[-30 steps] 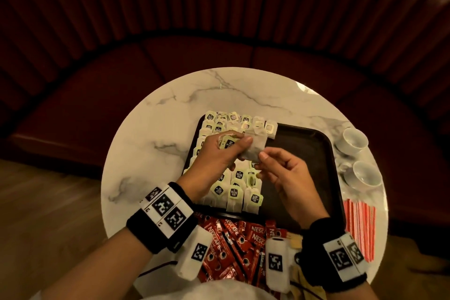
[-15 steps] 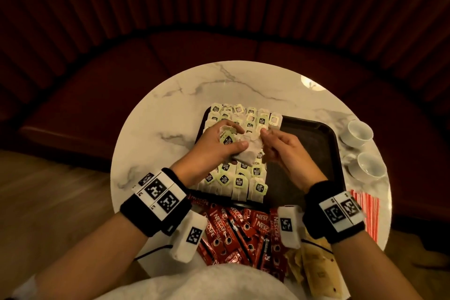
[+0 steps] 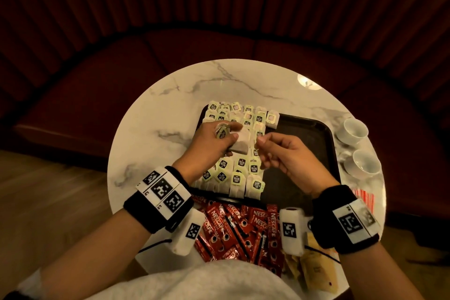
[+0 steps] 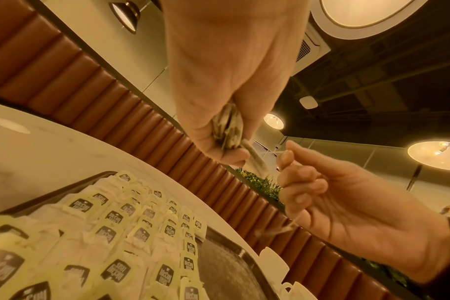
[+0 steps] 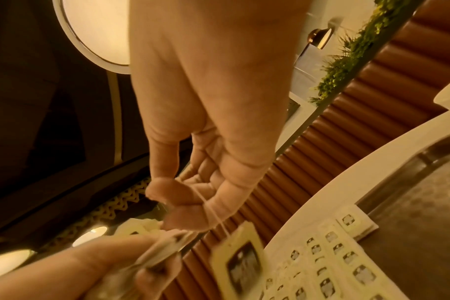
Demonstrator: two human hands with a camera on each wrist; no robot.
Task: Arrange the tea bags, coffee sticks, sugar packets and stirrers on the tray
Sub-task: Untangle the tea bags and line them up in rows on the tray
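Note:
A black tray (image 3: 304, 134) lies on the round marble table (image 3: 151, 129). Rows of tea bags (image 3: 239, 173) with green tags cover its left part. Over those rows my left hand (image 3: 231, 133) grips a small bunch of tea bags (image 4: 227, 130), and one bag (image 3: 241, 143) sticks out towards my right hand. My right hand (image 3: 261, 141) sits just right of that bag and pinches its thin string (image 5: 213, 211) between thumb and forefinger. The tag (image 5: 242, 263) dangles from the string. Red coffee sticks (image 3: 243, 229), brown sugar packets (image 3: 314, 270) and striped stirrers (image 3: 365, 198) lie on the table beside the tray.
Two white cups (image 3: 355, 130) (image 3: 366, 165) stand at the table's right edge, next to the tray. The tray's right half is bare black surface. A dark red ribbed booth seat (image 3: 121, 80) curves round the far side of the table.
My right hand has drawn back a little to the right of the tea bag, now holding only its string. My left hand keeps its bunch over the rows.

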